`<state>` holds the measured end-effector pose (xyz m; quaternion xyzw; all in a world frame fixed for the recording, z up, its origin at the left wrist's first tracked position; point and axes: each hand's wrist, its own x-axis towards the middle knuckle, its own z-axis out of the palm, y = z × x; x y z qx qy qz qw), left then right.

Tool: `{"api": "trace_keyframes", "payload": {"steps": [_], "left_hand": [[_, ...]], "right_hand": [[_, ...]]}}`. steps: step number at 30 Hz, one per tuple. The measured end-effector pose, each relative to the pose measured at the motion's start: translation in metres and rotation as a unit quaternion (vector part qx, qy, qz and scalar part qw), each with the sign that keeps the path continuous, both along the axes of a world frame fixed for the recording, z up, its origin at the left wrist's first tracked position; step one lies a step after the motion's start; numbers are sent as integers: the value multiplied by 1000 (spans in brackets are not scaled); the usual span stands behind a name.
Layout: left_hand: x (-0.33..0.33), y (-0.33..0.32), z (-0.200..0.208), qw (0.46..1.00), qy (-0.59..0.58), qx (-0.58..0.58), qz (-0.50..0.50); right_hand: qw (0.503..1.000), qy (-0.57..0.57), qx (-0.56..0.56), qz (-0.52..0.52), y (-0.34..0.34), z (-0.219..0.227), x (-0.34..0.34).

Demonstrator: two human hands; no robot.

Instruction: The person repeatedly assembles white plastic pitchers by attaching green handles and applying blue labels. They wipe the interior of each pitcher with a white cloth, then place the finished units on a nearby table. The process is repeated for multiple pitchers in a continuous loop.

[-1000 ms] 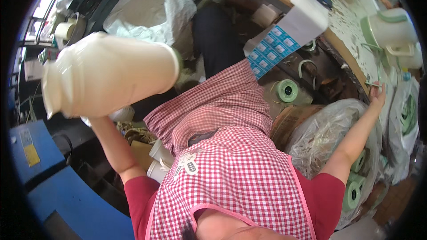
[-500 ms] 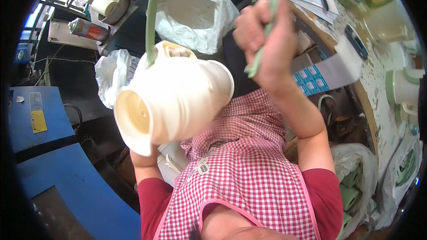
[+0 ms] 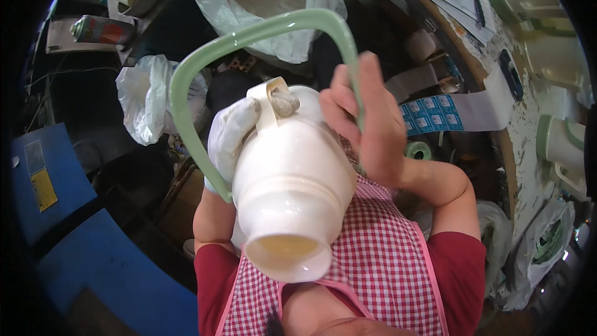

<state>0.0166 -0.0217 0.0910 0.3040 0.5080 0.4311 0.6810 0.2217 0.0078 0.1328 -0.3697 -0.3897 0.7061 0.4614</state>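
Jug (image 3: 292, 193) in gloved left hand (image 3: 231, 134), right hand (image 3: 367, 118) on handle (image 3: 249, 37)

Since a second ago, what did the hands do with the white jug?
The left hand turned the white jug from sideways at the left to the middle, base toward the camera. The right hand left the bench, took hold of the green handle and brought it over the jug. The left grip stayed on the jug.

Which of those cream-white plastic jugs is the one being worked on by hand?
The white jug in the middle, held up with its base toward the camera between the gloved left hand and the bare right hand. The other jugs sit untouched on the bench at right.
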Motion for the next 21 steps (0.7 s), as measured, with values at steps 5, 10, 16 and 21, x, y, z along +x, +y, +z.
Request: {"api": "trace_keyframes", "payload": {"steps": [5,10,16,21], "left_hand": [[8,-6,-6,999,0,-32,4],[12,-6,-5,999,-2,-34,25],[-4,-14,19,976,-134,141,97],[-16,-25,24,977,-42,206,20]], "right_hand": [[999,-14,-44,-9,-16,-7,10],[982,17,186,4,-11,-14,1],[981,138,-133,26,5,-12,7],[972,177,-153,36,8,-18,11]]}}
